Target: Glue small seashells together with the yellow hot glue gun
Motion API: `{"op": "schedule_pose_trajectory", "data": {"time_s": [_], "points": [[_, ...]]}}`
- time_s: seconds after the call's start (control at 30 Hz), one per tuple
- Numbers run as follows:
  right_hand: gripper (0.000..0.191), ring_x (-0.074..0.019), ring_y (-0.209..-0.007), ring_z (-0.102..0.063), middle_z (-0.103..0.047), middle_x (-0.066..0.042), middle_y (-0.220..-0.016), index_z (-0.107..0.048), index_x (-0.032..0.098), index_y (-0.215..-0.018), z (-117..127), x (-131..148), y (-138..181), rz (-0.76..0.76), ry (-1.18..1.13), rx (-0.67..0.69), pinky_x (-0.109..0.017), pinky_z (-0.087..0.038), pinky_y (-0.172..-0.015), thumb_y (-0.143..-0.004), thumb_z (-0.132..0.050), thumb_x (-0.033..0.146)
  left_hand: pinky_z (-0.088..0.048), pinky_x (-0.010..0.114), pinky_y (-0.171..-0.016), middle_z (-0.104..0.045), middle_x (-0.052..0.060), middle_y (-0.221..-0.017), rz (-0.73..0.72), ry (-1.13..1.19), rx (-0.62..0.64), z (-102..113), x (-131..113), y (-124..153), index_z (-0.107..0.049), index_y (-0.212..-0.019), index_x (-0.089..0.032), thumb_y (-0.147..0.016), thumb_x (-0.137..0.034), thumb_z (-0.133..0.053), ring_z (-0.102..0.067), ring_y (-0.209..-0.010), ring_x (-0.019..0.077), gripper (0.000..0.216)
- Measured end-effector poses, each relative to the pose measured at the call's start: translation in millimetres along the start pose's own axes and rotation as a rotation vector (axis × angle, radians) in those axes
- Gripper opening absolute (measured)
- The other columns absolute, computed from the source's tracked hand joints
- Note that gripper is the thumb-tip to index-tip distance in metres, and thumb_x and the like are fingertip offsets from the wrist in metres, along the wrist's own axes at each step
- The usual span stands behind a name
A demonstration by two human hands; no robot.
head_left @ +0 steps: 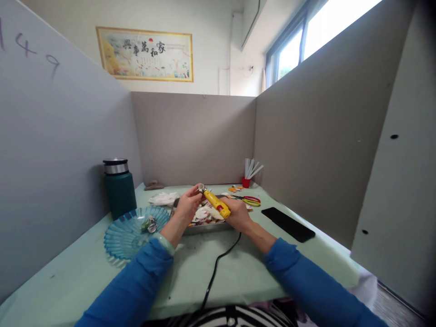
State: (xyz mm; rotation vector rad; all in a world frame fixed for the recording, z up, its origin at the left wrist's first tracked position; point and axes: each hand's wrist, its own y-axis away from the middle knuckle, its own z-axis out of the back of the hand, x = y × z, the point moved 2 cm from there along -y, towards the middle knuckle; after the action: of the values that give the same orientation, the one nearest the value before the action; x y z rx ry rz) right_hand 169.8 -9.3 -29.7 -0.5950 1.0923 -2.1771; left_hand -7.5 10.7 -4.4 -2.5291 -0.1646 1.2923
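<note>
My right hand [237, 212] is closed around a yellow hot glue gun [215, 203], tilted with its tip up and to the left. A black cord [218, 260] runs from below my right hand to the table's front edge. My left hand [188, 205] pinches a small pale round piece [201, 186] at the gun's tip; its exact kind is too small to tell. Beneath both hands lies a metal tray [204, 229] with many white and brown shell-like pieces [203, 213]. My forearms partly cover the tray.
A blue glass dish [117, 236] holding a small green and silver item stands left, before a dark green bottle [120, 193]. Scissors [252, 200], a black phone [288, 223] and a red cup [245, 182] of white sticks are at right. Grey partitions [194, 136] enclose the table.
</note>
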Motion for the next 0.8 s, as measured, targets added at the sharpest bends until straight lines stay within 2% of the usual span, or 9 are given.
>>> {"op": "schedule_pose_trajectory", "data": {"time_s": [0.3,0.8], "points": [[0.013,-0.0128,-0.061,-0.054,-0.065,-0.001,-0.069,-0.064,0.019,-0.085,0.4,-1.7,-0.4,0.009,-0.001,-0.023,-0.021,-0.033,-0.058,-0.075,-0.055,0.018,-0.05,0.033,-0.079,-0.066,0.006,-0.087,-0.042,-0.027,0.009,4.3,1.3,-3.8,-0.064,-0.092,-0.013,-0.061,-0.009,-0.073,-0.064,-0.075,0.0158,0.033],[0.015,-0.0127,-0.061,-0.056,-0.064,-0.001,-0.068,-0.064,0.018,-0.084,1.5,-2.0,-0.4,0.005,-0.026,-0.049,-0.021,-0.035,-0.059,-0.074,-0.053,0.016,-0.05,0.033,-0.08,-0.066,0.007,-0.087,-0.034,-0.021,0.047,5.0,0.1,-3.6,-0.061,-0.095,-0.013,-0.064,-0.012,-0.073,-0.065,-0.075,0.0162,0.033]]}}
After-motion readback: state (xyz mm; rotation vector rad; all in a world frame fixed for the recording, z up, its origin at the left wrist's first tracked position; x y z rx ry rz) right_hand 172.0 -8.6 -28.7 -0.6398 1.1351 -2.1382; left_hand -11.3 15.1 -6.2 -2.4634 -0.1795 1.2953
